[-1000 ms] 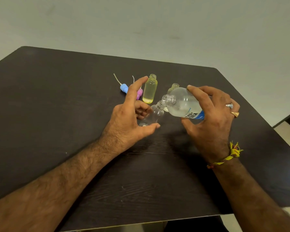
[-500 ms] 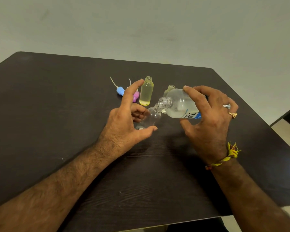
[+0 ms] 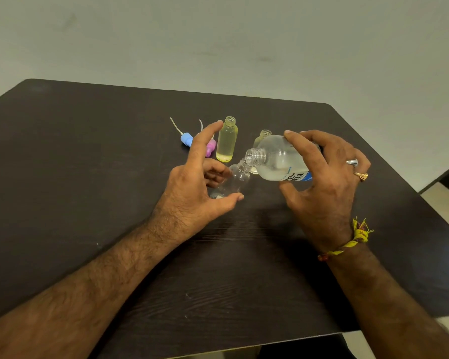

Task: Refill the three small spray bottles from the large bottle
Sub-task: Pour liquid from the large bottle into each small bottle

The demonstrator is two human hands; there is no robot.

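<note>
Bare counter [image 3: 88,203] spreads left and near me. My left grip [image 3: 192,187] pinches the clear small spray bottle [image 3: 233,181], tilted mid-counter; my right grip [image 3: 324,182] clamps the tipped large bottle [image 3: 275,161], mouths touching.

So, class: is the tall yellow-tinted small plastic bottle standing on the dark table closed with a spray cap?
No: the yellow-tinted small plastic bottle shows a bare threaded neck, while the blue spray cap lies apart on the dark table.

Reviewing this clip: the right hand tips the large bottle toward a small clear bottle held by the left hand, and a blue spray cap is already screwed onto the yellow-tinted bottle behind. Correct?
Not quite. The head view shows the yellow-tinted bottle uncapped; the blue spray cap lies on the table. The rest holds.
</note>
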